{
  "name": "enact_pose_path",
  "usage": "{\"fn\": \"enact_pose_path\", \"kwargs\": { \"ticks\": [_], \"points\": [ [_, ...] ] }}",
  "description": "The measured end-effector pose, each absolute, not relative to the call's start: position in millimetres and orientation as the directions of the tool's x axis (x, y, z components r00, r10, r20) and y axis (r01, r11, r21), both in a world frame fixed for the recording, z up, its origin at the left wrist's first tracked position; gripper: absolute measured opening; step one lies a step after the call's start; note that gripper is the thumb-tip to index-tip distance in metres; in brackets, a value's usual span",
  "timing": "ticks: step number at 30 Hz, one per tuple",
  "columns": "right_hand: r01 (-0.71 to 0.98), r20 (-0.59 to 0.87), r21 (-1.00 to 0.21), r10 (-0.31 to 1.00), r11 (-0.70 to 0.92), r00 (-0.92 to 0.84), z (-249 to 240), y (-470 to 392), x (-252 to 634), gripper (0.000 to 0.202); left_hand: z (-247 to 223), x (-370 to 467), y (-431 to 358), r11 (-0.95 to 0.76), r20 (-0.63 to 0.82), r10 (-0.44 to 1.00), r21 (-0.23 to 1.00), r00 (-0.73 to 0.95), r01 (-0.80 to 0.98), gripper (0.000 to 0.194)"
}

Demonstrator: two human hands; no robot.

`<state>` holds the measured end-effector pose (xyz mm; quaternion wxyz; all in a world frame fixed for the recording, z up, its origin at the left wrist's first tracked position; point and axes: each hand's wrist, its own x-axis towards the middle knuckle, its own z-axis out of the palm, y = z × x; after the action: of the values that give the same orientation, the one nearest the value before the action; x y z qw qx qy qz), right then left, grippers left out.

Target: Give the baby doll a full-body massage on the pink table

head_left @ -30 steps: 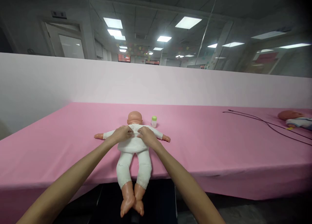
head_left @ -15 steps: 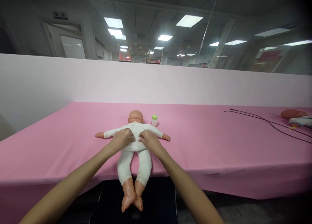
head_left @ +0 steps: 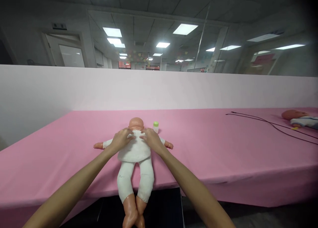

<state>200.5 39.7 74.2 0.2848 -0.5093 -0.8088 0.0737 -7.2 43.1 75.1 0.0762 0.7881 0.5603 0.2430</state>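
A baby doll (head_left: 135, 152) with white cloth clothing lies face down, its arms stretched out to both sides and its feet hanging past the table edge. On the left of its upper back rests my left hand (head_left: 122, 139), fingers slightly bent and thumb apart. My right hand (head_left: 151, 138) lies on the right shoulder area in a mirrored pose, thumb and fingers spread. Neither hand grasps anything. Just beyond my right hand stands a small bottle with a green cap (head_left: 155, 126).
A pink cloth (head_left: 198, 138) covers the table, with a low white partition (head_left: 174, 90) behind it. Thin black cables (head_left: 260, 120) run along the right side, near another doll (head_left: 295, 117). A dark seat (head_left: 164, 205) is under the front edge.
Both hands have moved up the doll's back, from its middle to the shoulders, and their fingers have opened out. The camera view has tilted slightly upward.
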Motion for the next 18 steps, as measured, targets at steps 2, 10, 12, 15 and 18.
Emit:
{"fn": "enact_pose_path", "kwargs": {
  "ticks": [2,10,12,15,18],
  "points": [
    [0.871,0.395,-0.311,0.885,0.381,-0.247,78,55,193,0.021,73,-4,63,-0.326,0.311,0.927,0.390,0.210,0.861,0.021],
    [0.956,0.271,-0.209,0.951,0.208,-0.148,35,83,166,0.023,17,15,92,-0.093,0.316,0.949,0.275,0.001,0.957,0.022],
    [0.957,0.255,-0.206,0.955,0.206,-0.150,37,83,171,0.022,23,14,92,-0.099,0.304,0.952,0.241,0.021,0.965,0.020],
    [0.948,0.244,-0.212,0.952,0.236,-0.183,49,74,182,0.020,45,6,84,-0.177,0.269,0.956,0.217,0.115,0.960,0.020],
    [0.921,0.316,-0.223,0.917,0.321,-0.243,52,61,186,0.018,59,0,70,-0.301,0.267,0.934,0.237,0.236,0.924,0.019]
  ]
}}
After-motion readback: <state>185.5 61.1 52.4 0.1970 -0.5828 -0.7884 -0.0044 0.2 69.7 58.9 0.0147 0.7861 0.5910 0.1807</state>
